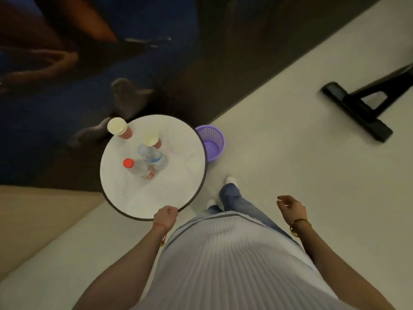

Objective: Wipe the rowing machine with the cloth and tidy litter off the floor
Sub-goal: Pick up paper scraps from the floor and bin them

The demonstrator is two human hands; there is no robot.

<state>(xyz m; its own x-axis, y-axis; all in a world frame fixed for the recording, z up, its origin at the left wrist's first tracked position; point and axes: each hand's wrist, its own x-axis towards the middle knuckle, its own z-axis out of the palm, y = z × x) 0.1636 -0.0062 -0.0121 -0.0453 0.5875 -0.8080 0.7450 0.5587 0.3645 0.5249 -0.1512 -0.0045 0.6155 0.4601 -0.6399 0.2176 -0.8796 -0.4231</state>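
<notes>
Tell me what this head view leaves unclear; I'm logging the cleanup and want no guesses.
- Rowing machine: only a black foot shows; the right edge cuts off the rest.
- Purple mesh bin: the round table covers its left side.
- Left hand: fingers hidden; grip unclear.
- Cloth: not in view.

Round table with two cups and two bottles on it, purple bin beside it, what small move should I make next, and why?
Probably reach the right hand, which hangs free, to the nearest bottle: it stands on the table, and the bin beside it looks empty. The left hand is at the table's rim.
</notes>
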